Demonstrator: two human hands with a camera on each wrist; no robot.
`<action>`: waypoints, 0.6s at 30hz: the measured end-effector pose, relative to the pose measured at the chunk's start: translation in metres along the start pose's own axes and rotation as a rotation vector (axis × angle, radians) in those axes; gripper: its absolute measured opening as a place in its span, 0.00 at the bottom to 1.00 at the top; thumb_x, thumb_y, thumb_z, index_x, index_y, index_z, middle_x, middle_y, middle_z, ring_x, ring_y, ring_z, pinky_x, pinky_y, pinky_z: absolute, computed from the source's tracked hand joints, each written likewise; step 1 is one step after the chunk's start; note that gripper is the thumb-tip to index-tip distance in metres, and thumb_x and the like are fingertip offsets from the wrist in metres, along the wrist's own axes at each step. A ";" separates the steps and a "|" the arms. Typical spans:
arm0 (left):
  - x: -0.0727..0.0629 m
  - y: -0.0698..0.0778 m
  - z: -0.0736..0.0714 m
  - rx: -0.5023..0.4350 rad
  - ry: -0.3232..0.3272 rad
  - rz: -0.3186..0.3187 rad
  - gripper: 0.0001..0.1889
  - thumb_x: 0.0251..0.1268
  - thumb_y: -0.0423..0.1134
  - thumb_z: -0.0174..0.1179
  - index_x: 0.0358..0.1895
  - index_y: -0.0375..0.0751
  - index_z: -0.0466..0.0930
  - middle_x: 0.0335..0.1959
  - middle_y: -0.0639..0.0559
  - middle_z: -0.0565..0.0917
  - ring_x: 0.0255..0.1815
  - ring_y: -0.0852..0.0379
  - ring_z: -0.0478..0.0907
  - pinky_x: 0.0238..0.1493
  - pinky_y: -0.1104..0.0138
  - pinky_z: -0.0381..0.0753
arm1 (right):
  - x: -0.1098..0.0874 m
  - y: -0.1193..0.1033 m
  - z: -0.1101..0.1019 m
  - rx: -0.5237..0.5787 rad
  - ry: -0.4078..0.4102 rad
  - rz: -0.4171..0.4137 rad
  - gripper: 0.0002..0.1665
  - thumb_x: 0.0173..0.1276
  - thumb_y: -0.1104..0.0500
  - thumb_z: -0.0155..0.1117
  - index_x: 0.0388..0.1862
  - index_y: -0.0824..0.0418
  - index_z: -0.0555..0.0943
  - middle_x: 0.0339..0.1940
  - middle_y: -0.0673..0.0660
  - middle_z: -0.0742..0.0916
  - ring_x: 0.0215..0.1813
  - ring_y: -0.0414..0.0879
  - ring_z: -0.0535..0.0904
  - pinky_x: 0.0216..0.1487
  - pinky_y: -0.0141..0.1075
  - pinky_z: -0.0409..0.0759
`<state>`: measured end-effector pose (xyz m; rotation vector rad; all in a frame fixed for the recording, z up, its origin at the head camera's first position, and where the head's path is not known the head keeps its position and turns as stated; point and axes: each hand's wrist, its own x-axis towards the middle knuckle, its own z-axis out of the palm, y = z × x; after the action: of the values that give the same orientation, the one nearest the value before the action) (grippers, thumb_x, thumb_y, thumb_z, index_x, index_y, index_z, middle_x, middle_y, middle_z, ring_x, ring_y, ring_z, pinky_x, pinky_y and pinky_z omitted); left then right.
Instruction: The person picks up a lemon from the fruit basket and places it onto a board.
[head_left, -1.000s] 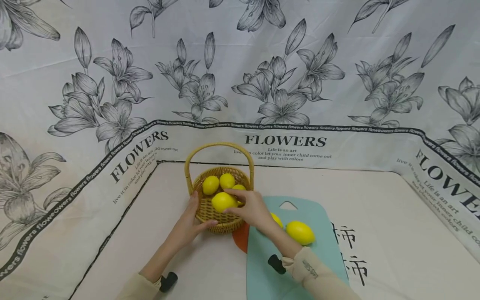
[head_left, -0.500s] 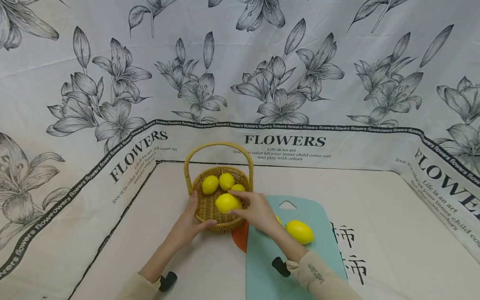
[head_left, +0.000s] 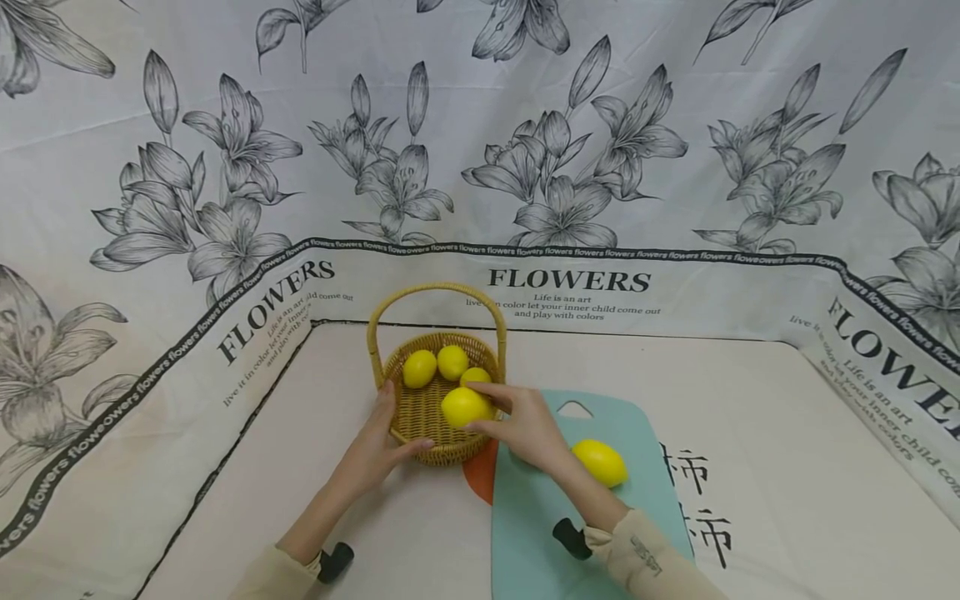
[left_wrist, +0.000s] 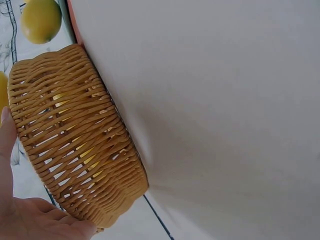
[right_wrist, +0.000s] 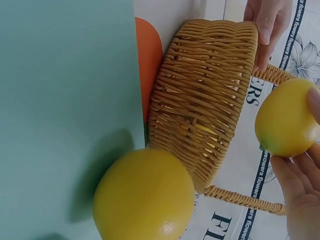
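My left hand (head_left: 372,442) holds the left side of a wicker basket (head_left: 450,454) with a tall arched handle. In the left wrist view, thumb and fingers of the left hand (left_wrist: 35,215) lie at its woven rim. Between thumb and fingers, my right hand (head_left: 525,425) pinches a yellow lemon (head_left: 463,407) over the basket's right part. Seen from the right wrist, that lemon (right_wrist: 285,117) is up beyond the rim. Inside the basket sit lemons (head_left: 420,369), three showing, one partly behind the right fingers.
A teal cutting board (head_left: 555,533) lies right of the basket, with a lemon (head_left: 598,463) on it beside the right forearm. An orange piece (head_left: 481,475) shows between basket and board. A flower-printed cloth (head_left: 570,300) stands behind; black characters (head_left: 708,537) are printed on the right.
My right hand has shifted slightly right with its lemon. The forearm now hides a second lemon that showed on the board before. The left hand and basket have stayed put.
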<state>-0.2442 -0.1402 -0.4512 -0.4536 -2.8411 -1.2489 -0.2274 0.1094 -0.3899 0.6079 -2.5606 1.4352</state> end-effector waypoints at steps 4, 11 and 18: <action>0.000 0.000 0.000 0.003 -0.002 -0.002 0.60 0.56 0.61 0.65 0.77 0.38 0.31 0.78 0.44 0.34 0.77 0.47 0.34 0.73 0.50 0.44 | -0.004 0.000 -0.004 0.021 -0.004 0.012 0.32 0.54 0.60 0.77 0.60 0.59 0.80 0.58 0.56 0.82 0.60 0.52 0.77 0.58 0.43 0.76; 0.000 0.000 -0.001 0.017 -0.001 -0.001 0.61 0.54 0.63 0.65 0.77 0.37 0.31 0.78 0.43 0.35 0.77 0.47 0.34 0.73 0.51 0.44 | -0.010 0.003 -0.008 0.030 0.004 0.004 0.32 0.54 0.60 0.77 0.60 0.60 0.80 0.58 0.58 0.82 0.60 0.52 0.77 0.58 0.40 0.76; 0.000 0.000 -0.001 0.014 -0.001 0.000 0.62 0.53 0.64 0.64 0.77 0.37 0.31 0.78 0.43 0.35 0.77 0.47 0.34 0.73 0.51 0.44 | -0.017 0.006 -0.010 -0.001 0.011 0.012 0.32 0.54 0.60 0.77 0.59 0.61 0.80 0.58 0.61 0.82 0.60 0.54 0.78 0.56 0.38 0.77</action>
<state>-0.2443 -0.1407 -0.4509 -0.4543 -2.8486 -1.2283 -0.2149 0.1256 -0.3947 0.5840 -2.5602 1.4364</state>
